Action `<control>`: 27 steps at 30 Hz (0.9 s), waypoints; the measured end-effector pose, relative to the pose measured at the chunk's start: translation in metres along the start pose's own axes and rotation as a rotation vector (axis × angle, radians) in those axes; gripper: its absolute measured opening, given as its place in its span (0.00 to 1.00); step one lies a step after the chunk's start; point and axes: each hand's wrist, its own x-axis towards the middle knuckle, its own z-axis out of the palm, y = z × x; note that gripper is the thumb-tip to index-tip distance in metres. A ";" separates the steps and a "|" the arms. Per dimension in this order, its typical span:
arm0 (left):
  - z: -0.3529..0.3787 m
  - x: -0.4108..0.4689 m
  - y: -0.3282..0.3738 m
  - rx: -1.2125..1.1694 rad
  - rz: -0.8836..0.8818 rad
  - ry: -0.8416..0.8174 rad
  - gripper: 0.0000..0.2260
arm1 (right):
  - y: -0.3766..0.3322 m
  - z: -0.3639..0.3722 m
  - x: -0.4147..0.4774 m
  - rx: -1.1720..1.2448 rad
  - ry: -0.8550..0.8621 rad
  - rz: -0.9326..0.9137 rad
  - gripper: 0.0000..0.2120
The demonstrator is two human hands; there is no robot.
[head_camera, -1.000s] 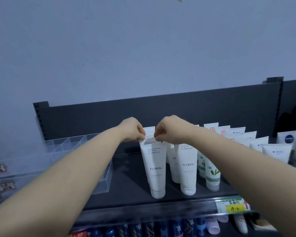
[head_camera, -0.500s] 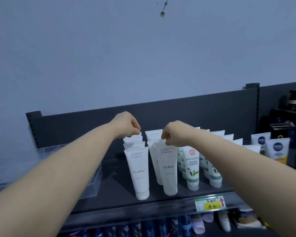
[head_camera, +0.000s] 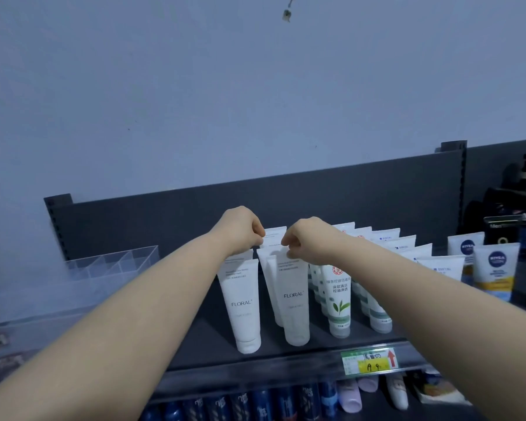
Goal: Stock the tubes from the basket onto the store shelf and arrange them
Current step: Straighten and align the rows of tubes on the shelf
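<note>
**Asker:** From the head camera, where do the tubes stand?

**Me:** On the top shelf (head_camera: 201,338), cap-down in two FLORAL rows: the left row (head_camera: 243,302) and the right row (head_camera: 293,296), which is just beside the green-leaf tubes (head_camera: 337,299). The basket is out of view.

**Asker:** And your hands?

**Me:** Both are curled into pinches. My left hand (head_camera: 240,229) nips a crimped top in the left row. I think it is a tube behind the front one, but I cannot tell for sure. My right hand (head_camera: 307,238) pinches the crimp of the right row's front tube.

**Asker:** How do you square them up well?

**Me:** I judge they tip easily on those small caps. So I'd steer gently from the crimps and slide rather than lift. The left front cap looks nearer the shelf edge than the right one, so I'd level the two. Then I'd set an even gap between the rows, with labels facing out, and not nudge the green-leaf tubes
</note>
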 end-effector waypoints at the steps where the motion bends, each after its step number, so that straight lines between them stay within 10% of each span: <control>1: 0.003 0.004 0.002 0.001 0.012 -0.005 0.08 | 0.002 -0.002 -0.001 -0.013 0.021 0.005 0.15; 27: 0.037 0.036 0.024 0.150 0.076 -0.107 0.06 | 0.043 -0.013 -0.015 -0.165 0.106 0.121 0.20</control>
